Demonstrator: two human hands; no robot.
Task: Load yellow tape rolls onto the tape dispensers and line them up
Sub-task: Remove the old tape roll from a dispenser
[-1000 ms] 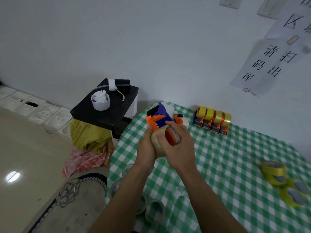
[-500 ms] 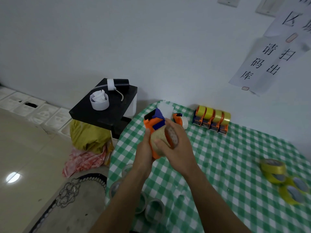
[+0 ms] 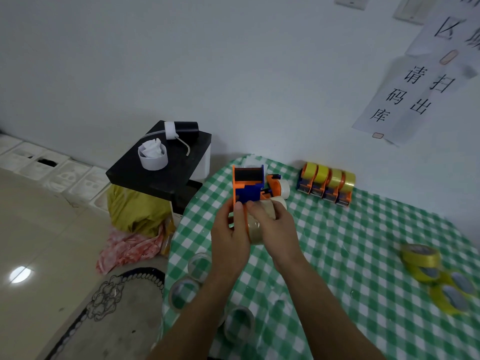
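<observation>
My left hand (image 3: pixel 230 231) grips an orange and blue tape dispenser (image 3: pixel 248 187) held upright above the green checked table (image 3: pixel 337 255). My right hand (image 3: pixel 275 224) holds the clear tape roll (image 3: pixel 255 229) that sits in this dispenser. Another orange dispenser with a clear roll (image 3: pixel 279 187) lies just behind it. Several dispensers loaded with yellow tape (image 3: pixel 327 184) stand in a row near the wall. Loose yellow tape rolls (image 3: pixel 422 261) lie at the table's right edge.
Several clear tape rolls (image 3: pixel 198 265) lie on the table's near left edge. A black stand (image 3: pixel 161 167) with a white cup and a pump stands left of the table, over a yellow bag (image 3: pixel 135 211). Paper signs hang on the wall.
The dispenser has turned so that its black roller and blue part face me. My right hand has slid down from the roll's top to its side.
</observation>
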